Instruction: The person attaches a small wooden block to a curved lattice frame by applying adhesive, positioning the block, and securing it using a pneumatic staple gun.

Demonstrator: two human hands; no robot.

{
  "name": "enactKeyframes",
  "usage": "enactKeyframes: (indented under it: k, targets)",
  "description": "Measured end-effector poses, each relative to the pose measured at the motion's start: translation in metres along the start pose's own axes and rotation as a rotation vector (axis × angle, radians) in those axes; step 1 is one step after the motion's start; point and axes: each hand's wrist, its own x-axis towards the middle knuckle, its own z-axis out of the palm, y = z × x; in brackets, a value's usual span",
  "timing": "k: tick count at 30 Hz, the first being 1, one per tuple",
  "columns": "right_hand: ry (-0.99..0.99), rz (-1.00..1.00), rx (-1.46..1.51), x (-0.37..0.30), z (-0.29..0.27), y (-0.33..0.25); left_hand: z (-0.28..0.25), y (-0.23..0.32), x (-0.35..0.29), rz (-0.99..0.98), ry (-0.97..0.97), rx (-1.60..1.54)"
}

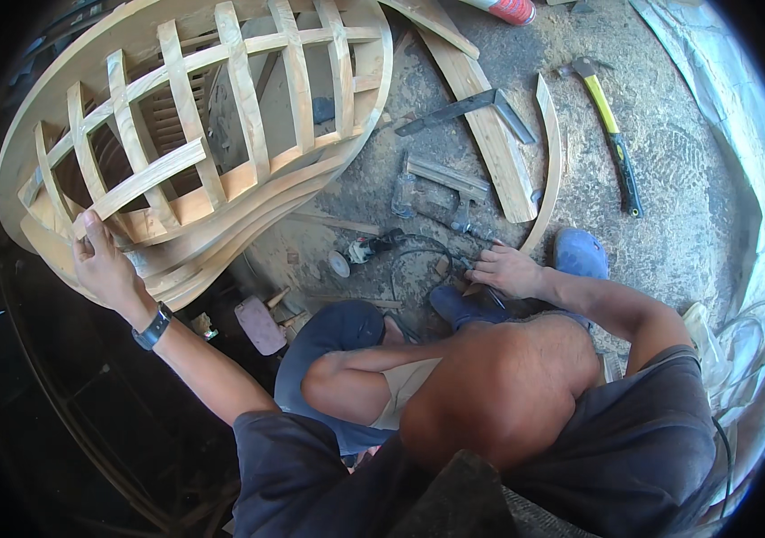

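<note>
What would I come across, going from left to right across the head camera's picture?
Left hand → pinkish block → small disc-headed power tool → right hand → yellow-and-black-handled hammer → pale plastic sheet.

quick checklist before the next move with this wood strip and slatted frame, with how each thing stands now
1. Wood strip gripped: ok, the left hand holds its lower-left end.
2. Strip fastened to the slatted frame: cannot tell; it lies across the slats in view, but contact is unclear.
3. Right hand free: cannot tell; it is low, by the knee, its fingertips partly hidden.
4. Hammer clear of both hands: ok, lying on the floor.
5. Floor tidy: not ok, clamp and disc tool lie about.
</note>
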Motion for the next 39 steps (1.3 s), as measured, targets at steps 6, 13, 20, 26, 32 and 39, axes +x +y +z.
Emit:
enactKeyframes:
  k: [6,13,20,26,32,39]
  targets:
    - [-0.073,-0.006,-0.056,0.0,0.009,0.001,0.007,0.009,-0.016,0.039,0.044,-0.189]
    - [-0.16,-0.017,-0.157,-0.002,0.016,0.004,-0.004,0.017,-0.105,0.139,-0.107,-0.262]
    - [-0.302,-0.024,-0.322,-0.001,0.018,-0.006,0.026,-0.094,-0.206,-0.461,-0.917,-0.606]
    - [-0.545,-0.002,-0.354,0.003,0.008,-0.023,0.087,-0.223,-0.333,-0.849,-0.859,-0.73]
    - [-0.675,0.169,-0.242,0.012,-0.029,-0.014,0.127,-0.288,-0.481,-1.297,-0.59,-1.033]
    - [-0.768,0.399,-0.253,0.078,-0.146,-0.025,0.125,-0.303,-0.561,-1.483,-0.425,-1.117]
